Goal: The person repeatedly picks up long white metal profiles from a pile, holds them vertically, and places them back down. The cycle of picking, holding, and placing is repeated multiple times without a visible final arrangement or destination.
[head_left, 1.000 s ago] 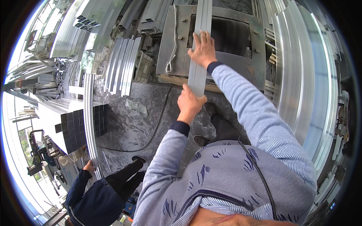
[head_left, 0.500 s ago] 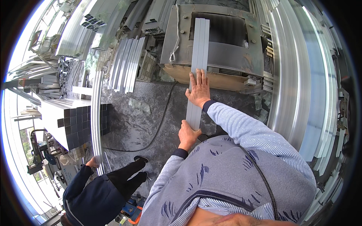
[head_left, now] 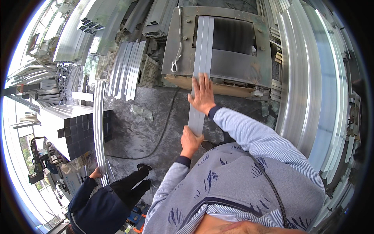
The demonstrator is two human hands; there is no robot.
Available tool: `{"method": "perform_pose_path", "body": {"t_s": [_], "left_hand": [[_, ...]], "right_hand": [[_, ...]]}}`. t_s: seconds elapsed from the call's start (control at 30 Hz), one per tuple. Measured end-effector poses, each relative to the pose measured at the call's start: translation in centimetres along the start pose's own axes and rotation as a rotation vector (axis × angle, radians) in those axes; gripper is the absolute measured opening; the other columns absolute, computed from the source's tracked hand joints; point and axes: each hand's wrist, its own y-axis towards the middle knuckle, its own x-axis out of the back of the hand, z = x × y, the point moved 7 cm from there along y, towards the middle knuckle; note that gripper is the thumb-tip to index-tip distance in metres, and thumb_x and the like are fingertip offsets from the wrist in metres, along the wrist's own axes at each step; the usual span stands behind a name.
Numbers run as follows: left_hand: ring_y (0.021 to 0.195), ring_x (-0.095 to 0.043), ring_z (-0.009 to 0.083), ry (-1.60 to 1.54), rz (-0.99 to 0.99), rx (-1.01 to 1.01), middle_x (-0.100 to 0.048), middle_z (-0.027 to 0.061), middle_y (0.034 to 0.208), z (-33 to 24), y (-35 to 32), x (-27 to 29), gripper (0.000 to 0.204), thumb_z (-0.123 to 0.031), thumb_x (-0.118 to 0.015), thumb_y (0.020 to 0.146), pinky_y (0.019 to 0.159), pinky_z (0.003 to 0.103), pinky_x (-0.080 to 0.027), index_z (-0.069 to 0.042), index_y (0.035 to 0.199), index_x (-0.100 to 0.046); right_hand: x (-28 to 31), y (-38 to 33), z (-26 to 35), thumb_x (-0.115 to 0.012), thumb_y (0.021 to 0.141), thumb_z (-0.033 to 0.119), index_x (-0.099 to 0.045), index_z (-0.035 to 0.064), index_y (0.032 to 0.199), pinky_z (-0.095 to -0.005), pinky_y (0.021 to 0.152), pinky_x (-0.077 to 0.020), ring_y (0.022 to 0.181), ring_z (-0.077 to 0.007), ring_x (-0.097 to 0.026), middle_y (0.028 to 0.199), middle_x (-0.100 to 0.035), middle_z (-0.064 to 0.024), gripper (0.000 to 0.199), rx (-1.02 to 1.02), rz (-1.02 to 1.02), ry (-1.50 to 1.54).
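Metal strip (head_left: 203,58) I watch; left hand (head_left: 190,142) grips its near end; right hand (head_left: 202,95) lies flat (fingers slightly spread) farther along.

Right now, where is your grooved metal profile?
In the upper middle of the head view, the grooved metal profile runs from the left hand, beneath the right hand, overlapping the left side of the metal housing.

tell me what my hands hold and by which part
Your left hand grips a grey metal profile by its near end; your right hand rests on top, farther along.
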Motion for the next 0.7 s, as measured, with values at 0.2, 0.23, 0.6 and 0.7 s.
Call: {"method": "perform_pose_path", "body": {"t_s": [0.2,0.23,0.6,0.7], "left_hand": [[0.108,-0.074,0.0545,-0.026,-0.086,-0.131,-0.075,0.0325,0.114,-12.1,14.9,4.3,0.075,-0.032,-0.095,0.073,0.094,0.059,-0.061,0.001,0.124,-0.051],[0.109,-0.075,0.0538,-0.020,-0.099,-0.159,-0.076,0.0328,0.114,-14.2,17.0,5.1,0.076,-0.033,-0.095,0.072,0.094,0.059,-0.062,0.002,0.124,-0.052],[0.109,-0.075,0.0506,-0.019,-0.025,-0.146,-0.073,0.0303,0.118,-14.3,12.5,2.9,0.071,-0.035,-0.093,0.078,0.094,0.057,-0.062,0.001,0.122,-0.052],[0.110,-0.075,0.0511,-0.006,0.050,-0.062,-0.072,0.0299,0.121,-8.8,6.6,0.7,0.072,-0.036,-0.093,0.079,0.095,0.057,-0.063,0.002,0.123,-0.051]], "right_hand": [[2.4,18.4,-8.1,-0.073,0.096,0.050,-0.049,0.0051,0.166,-0.0618,0.129,-0.0328,0.165,-0.0471,-0.027,0.174,-0.034,-0.0285,0.087,0.022,-0.142,-0.129],[2.9,21.4,-9.6,-0.074,0.094,0.053,-0.051,0.0086,0.166,-0.0617,0.128,-0.0315,0.164,-0.0429,-0.029,0.174,-0.037,-0.0241,0.087,0.002,-0.154,-0.149],[4.3,16.3,-10.5,-0.076,0.093,0.048,-0.050,0.0089,0.166,-0.0597,0.128,-0.0338,0.164,-0.0455,-0.030,0.173,-0.040,-0.0257,0.086,-0.005,-0.162,-0.152],[3.5,8.4,-6.8,-0.078,0.093,0.043,-0.046,0.0084,0.168,-0.0610,0.129,-0.0324,0.166,-0.0473,-0.025,0.177,-0.031,-0.0264,0.089,-0.011,-0.078,-0.083]]}}
